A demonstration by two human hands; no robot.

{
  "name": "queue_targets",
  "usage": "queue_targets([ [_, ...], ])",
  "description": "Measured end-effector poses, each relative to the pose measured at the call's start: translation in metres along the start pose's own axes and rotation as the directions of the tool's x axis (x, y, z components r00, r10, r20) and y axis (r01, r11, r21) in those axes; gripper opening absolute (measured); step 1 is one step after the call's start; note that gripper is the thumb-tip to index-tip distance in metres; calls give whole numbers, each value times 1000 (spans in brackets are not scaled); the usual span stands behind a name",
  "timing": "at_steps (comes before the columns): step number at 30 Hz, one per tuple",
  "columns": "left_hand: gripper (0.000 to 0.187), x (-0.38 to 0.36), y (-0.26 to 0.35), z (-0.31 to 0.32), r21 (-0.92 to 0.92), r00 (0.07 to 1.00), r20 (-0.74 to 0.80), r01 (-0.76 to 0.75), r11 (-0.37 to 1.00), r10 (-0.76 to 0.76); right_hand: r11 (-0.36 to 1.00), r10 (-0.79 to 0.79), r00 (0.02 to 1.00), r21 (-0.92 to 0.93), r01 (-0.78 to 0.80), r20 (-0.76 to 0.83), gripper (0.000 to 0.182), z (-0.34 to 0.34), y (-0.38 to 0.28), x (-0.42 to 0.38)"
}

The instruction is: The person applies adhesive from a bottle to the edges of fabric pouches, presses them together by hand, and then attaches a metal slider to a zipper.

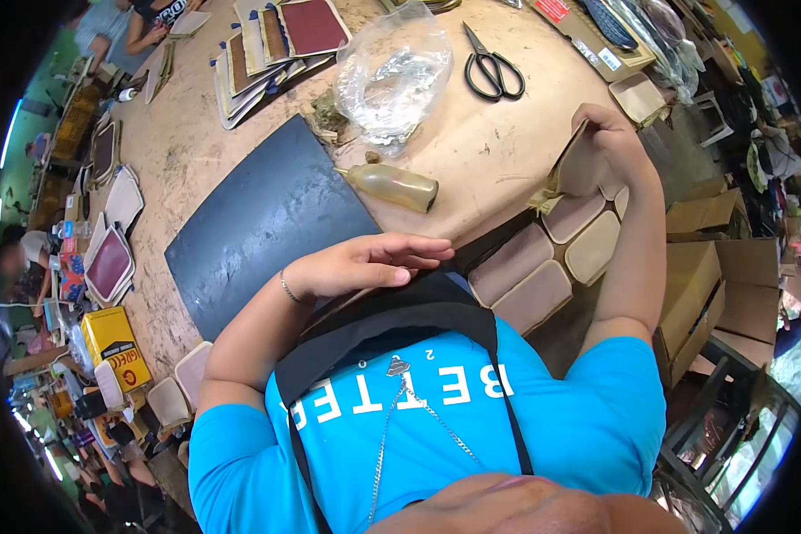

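My right hand is closed on the upper edge of a beige padded panel with rounded corners, tilted at the right edge of the table. Below it, several similar beige and mauve panels lie close together beside my body. My left hand is held in front of my black apron, palm turned inward, fingers stretched out with nothing in them. Just beyond that hand lies a dark flat sheet. A yellowish squeeze bottle rests on its side with its nozzle over the sheet's edge.
Black-handled scissors and a clear plastic bag lie on the worktable. Stacked panels sit at the back. A yellow can is at left, cardboard boxes at right. Another person's hand shows at far left.
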State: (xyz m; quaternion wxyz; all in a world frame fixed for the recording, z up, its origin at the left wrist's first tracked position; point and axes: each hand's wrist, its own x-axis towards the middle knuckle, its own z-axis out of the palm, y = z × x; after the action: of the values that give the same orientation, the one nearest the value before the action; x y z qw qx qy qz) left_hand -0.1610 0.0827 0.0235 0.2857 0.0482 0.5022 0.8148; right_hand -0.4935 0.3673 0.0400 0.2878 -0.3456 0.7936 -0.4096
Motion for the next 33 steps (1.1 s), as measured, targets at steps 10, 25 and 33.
queue_targets([
  [10,65,-4,-38,-42,-403,965,-260,-154,902,48,369,-246,964,-910,192,104,24,37,36,72],
  [25,67,-5,-42,-47,-458,972,-226,-160,875,60,375,271,906,-831,-411,-326,44,52,9,43],
  [33,63,-8,-41,-51,-487,982,-173,-151,860,75,676,19,986,-725,-133,-163,53,45,-3,106],
])
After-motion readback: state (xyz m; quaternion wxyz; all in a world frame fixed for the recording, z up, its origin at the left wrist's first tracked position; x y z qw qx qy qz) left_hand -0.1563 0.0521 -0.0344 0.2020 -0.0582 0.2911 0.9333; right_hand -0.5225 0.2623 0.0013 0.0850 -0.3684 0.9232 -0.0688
